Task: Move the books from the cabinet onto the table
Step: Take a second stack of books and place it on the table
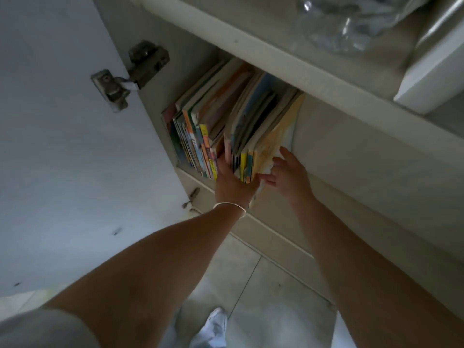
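Nearest you are your two bare arms over a tiled floor, a white shoe below and a thin bracelet on the left wrist. Your left hand reaches into the gap between two upright clusters of books, fingers slid in beside the right cluster, though whether they grip it you cannot tell, while your right hand hovers with fingers spread loosely at that cluster's outer cover, holding nothing. The books, too many and too tightly packed to count, stand in the cabinet compartment under a shelf, with the open door and its two hinges at left and crumpled clear plastic up top.
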